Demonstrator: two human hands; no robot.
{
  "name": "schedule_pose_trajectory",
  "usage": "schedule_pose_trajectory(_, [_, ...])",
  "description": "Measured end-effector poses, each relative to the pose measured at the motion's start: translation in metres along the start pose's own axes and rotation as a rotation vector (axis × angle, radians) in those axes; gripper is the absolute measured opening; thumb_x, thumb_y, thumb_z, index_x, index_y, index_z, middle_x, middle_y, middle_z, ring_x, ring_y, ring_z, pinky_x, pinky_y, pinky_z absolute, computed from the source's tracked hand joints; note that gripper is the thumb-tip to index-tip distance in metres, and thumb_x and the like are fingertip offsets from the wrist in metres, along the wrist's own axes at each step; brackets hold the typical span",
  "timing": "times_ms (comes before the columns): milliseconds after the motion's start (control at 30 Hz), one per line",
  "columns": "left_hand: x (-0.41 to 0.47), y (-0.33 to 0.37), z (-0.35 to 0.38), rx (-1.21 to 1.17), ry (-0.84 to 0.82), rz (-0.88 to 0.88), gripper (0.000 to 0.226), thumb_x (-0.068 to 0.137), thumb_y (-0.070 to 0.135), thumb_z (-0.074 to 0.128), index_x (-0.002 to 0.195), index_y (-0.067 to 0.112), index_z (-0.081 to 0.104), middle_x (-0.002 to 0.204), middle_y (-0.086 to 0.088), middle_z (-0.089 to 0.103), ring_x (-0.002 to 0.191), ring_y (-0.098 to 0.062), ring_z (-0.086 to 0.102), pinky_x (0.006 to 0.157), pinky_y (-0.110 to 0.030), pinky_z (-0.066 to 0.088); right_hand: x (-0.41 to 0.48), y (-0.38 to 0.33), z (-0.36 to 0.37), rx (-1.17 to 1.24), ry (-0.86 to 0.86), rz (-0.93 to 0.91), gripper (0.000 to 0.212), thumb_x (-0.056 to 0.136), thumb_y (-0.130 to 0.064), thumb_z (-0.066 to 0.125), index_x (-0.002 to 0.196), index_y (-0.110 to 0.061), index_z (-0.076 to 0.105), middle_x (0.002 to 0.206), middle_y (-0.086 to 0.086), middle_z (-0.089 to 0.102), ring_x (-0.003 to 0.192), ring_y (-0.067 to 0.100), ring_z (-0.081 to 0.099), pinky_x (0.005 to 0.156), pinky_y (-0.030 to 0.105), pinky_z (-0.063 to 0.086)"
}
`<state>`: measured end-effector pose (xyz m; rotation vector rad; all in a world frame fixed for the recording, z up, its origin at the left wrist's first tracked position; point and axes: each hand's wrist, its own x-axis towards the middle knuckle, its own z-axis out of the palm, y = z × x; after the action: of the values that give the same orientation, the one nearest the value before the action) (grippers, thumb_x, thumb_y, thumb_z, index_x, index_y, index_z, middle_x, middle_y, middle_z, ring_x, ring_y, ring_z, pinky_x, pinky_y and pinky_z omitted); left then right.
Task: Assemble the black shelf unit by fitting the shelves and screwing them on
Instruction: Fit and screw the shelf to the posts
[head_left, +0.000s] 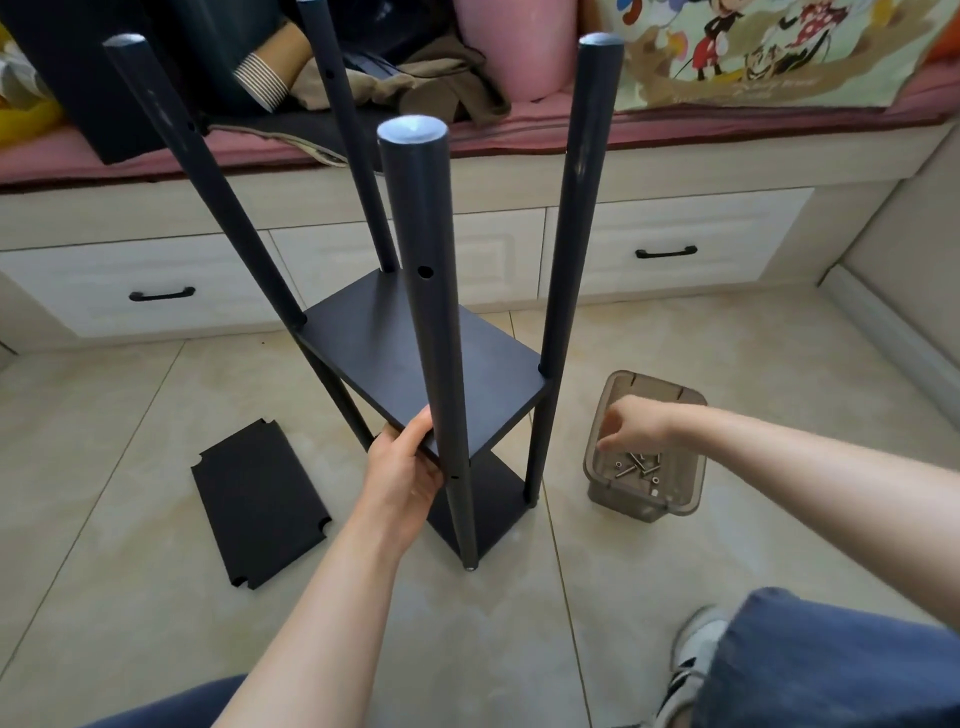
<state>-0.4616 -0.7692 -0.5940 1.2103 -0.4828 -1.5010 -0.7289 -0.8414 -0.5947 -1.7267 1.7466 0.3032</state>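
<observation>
1. Here, the black shelf unit (431, 364) stands upright on the floor (130, 415), which is laid with glossy beige tiles that have thin dark joints.
2. It has four round, smooth, matte poles with flat capped tops. The front pole (426, 291) shows a small drilled hole in its side.
3. Two flat rectangular boards are fitted between the poles: the middle shelf (384, 353) partway up and the bottom shelf (493, 499) close to the floor.
4. The left hand (405, 467) grips the near corner of the middle shelf, with the fingers curled round its edge right beside the front pole.
5. The right hand (631, 423) reaches into a clear, smoky plastic tub (675, 499) just to the right of the unit. Its fingers bend downward over the contents, and I cannot tell whether they hold anything.
6. At the bottom of the tub lies a loose heap of small shiny metal screws (636, 465).
7. A loose shelf (260, 509) lies flat on the tiles to the left of the unit, not touching it. It is a thin black board with a rounded notch cut at each corner.
8. Behind the unit runs a row of pale panelled drawers (156, 270) with slim black handles.
9. A grey and white shoe (696, 660) rests on the tiles at lower right.
</observation>
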Motion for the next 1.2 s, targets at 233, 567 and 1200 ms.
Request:
schedule_pose_trajectory(233, [0.002, -0.012, -0.007, 0.052, -0.041, 0.008, 0.012, 0.097, 0.024, 0.061, 0.108, 0.019, 0.063, 0.096, -0.002, 0.073, 0.104, -0.029, 0.066, 0.1, -0.052, 0.052, 0.035, 0.017, 0.09, 0.026, 0.012, 0.199, 0.052, 0.101, -0.034, 0.05, 0.137, 0.002, 0.045, 0.139, 0.021, 0.053, 0.125, 0.036, 0.054, 0.096, 0.034, 0.046])
schedule_pose_trajectory(567, [0.002, -0.023, -0.007, 0.021, -0.064, 0.042, 0.025, 0.101, 0.014, 0.058, 0.087, 0.018, 0.078, 0.09, 0.001, 0.074, 0.087, -0.016, 0.071, 0.101, -0.042, 0.048, 0.029, 0.033, 0.135, -0.093, 0.032, 0.122, 0.041, 0.1, -0.034, 0.053, 0.131, -0.007, 0.051, 0.132, 0.018, 0.055, 0.119, 0.037, 0.056, 0.096, 0.042, 0.049])
schedule_pose_trajectory(1200, [-0.021, -0.026, 0.01, 0.099, 0.084, 0.017, 0.03, 0.099, 0.034, 0.059, 0.11, 0.007, 0.066, 0.115, -0.011, 0.065, 0.112, -0.03, 0.062, 0.103, -0.045, 0.051, -0.038, -0.005, 0.198, -0.278, -0.344, -0.083, 0.041, 0.094, -0.009, 0.058, 0.134, -0.008, 0.048, 0.137, 0.017, 0.05, 0.122, 0.035, 0.054, 0.085, 0.033, 0.044])
